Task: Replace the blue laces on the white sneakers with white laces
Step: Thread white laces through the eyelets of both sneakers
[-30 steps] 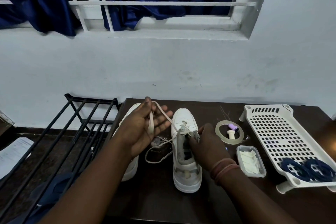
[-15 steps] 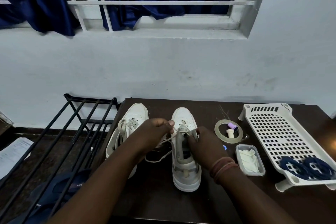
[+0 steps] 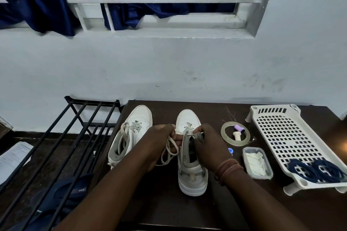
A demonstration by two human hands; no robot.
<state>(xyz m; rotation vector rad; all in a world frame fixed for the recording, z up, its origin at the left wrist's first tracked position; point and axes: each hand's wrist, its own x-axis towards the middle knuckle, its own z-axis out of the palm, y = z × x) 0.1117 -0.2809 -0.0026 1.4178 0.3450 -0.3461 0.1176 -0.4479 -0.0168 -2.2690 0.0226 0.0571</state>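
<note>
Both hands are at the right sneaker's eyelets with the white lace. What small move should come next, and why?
Probably draw the slack through: the left hand pinches the white lace, which hangs in loose loops beside the right sneaker, while the right hand steadies its tongue.

Bare dark wooden table (image 3: 169, 210) lay open along its near edge; a white perforated plastic tray (image 3: 293, 142) blocked the right edge.
</note>
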